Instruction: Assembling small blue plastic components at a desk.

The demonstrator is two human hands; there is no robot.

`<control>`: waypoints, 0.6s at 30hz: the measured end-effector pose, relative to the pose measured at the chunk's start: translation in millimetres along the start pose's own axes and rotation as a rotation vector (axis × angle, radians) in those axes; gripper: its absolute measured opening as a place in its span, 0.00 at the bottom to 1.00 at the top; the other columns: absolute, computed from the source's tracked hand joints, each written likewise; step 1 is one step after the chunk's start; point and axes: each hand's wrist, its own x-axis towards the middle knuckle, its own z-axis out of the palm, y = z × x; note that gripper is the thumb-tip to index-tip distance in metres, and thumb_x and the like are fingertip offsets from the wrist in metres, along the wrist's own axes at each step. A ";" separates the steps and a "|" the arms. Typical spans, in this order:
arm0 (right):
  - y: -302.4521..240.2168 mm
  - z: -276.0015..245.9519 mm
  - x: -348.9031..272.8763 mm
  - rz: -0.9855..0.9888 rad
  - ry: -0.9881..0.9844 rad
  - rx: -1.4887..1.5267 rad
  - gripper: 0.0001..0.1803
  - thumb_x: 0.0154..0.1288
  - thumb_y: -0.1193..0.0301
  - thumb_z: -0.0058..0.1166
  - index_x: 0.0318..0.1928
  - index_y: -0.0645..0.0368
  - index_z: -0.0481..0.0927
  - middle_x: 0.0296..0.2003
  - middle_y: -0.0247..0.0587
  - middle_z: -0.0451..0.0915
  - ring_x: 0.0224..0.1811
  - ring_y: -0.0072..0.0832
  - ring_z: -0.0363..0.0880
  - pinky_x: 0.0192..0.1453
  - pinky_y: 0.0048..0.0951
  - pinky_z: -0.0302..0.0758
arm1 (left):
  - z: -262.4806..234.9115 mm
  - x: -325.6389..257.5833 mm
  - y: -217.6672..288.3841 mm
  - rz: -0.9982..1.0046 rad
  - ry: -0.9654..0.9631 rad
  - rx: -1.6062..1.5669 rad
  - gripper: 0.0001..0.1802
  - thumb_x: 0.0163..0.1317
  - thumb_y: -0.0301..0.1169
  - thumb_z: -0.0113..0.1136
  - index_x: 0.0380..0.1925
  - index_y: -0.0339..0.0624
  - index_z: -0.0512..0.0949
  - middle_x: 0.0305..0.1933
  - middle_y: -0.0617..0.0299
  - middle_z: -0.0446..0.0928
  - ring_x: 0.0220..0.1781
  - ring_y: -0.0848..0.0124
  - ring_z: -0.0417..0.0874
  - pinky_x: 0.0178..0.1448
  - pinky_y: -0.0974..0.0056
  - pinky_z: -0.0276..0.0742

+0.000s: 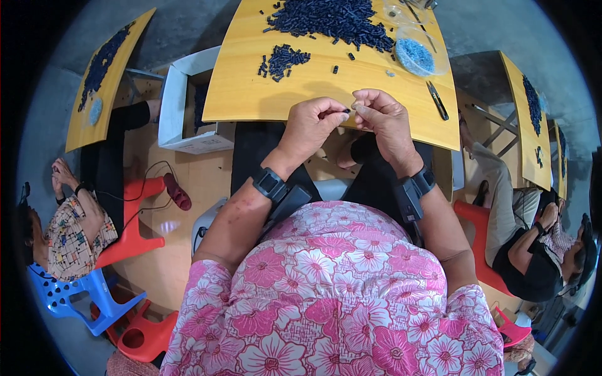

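Just over the near edge of the yellow table (251, 103), both my hands are raised close together, fingertips nearly meeting. My left hand (311, 123) is closed in a pinch on a small black plastic piece (347, 111). Thumb and forefinger of my right hand (387, 120) are pressed together too; whatever they hold is too small to make out. Beyond the hands lie a large heap of black pieces (326, 22) and a smaller heap (282, 61). To the right, a clear round bowl (443, 62) contains small light-blue pieces (415, 55). Black thread snips (437, 100) rest near the table's right edge.
A white cardboard box (172, 113) stands left of the table. People sit at other yellow tables on both sides, one person (75, 232) to the left and another (533, 257) to the right. Red stools (135, 219) and a blue stool (91, 297) are on the floor.
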 end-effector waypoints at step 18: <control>8.1 5.1 4.4 -0.127 0.021 -0.167 0.15 0.60 0.84 0.54 0.47 0.58 0.82 0.34 0.31 0.79 0.34 0.18 0.79 0.39 0.19 0.80 | -2.2 6.1 -6.1 -0.042 -0.008 0.099 0.05 0.59 0.26 0.63 0.34 0.37 0.82 0.28 0.67 0.81 0.29 0.82 0.77 0.35 0.75 0.74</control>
